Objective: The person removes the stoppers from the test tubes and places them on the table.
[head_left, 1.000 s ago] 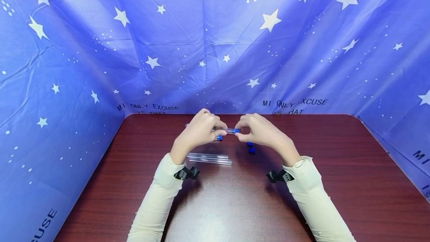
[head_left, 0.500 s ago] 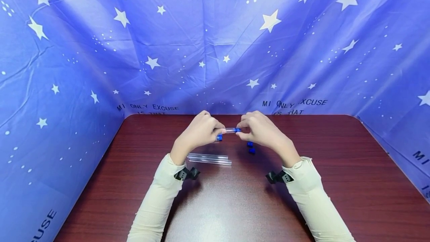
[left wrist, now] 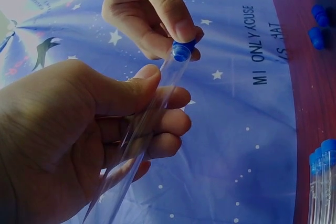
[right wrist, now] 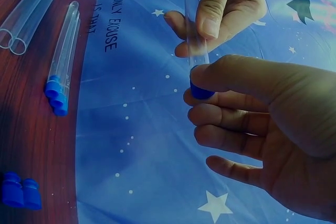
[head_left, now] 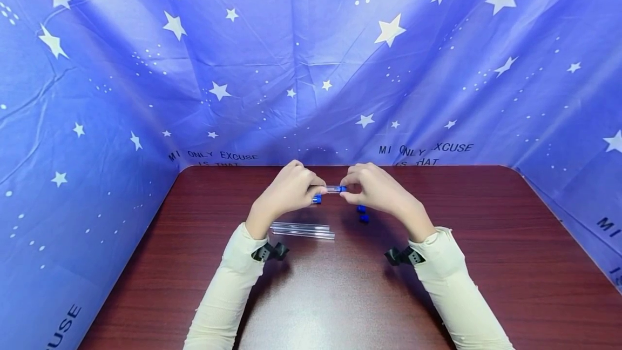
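Left hand: I see the left hand [head_left: 289, 190] pinching the clear test tube between thumb and fingers, fingers partly bent, palm not closed.
Right hand: the right hand [head_left: 381, 193] pinches a blue cap [right wrist: 201, 90] with thumb and index finger; its other fingers are loosely bent.
Held tube: the clear test tube [head_left: 333, 189] is above the table [head_left: 311, 296], between both hands, blue cap on its end toward 3 o'clock. How deep it sits, I cannot tell.
Loose caps: from the held tube, two loose blue caps [head_left: 364, 219] lie near 4 o'clock.
Open tubes: two uncapped tubes [head_left: 303, 226] lie side by side at 7 o'clock.
Capped tubes: three capped tubes [right wrist: 63, 59] lie together at 8 o'clock, partly hidden by the left hand in my head view.
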Motion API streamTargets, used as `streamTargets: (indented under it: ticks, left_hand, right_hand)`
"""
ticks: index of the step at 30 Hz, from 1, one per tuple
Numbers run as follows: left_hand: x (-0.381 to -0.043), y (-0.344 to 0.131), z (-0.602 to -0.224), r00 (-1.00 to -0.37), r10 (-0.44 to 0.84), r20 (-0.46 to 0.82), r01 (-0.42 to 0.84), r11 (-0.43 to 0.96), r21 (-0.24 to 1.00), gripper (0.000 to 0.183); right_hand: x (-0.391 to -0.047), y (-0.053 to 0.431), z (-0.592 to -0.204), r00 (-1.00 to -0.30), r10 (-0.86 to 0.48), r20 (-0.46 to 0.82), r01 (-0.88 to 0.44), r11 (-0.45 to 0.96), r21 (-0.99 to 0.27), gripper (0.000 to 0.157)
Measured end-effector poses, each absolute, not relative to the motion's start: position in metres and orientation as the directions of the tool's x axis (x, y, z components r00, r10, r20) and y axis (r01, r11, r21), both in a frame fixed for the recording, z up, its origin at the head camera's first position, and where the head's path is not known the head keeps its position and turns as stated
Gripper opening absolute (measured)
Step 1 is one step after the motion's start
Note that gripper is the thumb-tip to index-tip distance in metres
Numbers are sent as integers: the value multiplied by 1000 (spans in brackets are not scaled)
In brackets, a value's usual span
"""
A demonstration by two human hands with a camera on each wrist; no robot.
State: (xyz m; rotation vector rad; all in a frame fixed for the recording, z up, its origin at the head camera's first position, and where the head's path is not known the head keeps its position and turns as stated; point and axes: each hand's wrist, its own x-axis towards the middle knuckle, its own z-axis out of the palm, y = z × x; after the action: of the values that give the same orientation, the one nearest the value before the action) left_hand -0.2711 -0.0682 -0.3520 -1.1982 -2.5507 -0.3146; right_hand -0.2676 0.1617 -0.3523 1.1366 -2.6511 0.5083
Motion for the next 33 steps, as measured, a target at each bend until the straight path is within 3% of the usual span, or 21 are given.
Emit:
streamTargets:
  ticks: [15, 33]
  left_hand:
    - [-272, -73, -350, -596, 698, 397, 781, 619, 85, 11]
    - [-271, -75, -346, -673, 642, 366, 726, 668, 162, 11]
  right_hand:
    - [-265, 161, -351, -711, -636, 299, -703, 652, -284, 14]
    - [-264, 160, -351, -721, -612, 325, -692, 657, -299, 12]
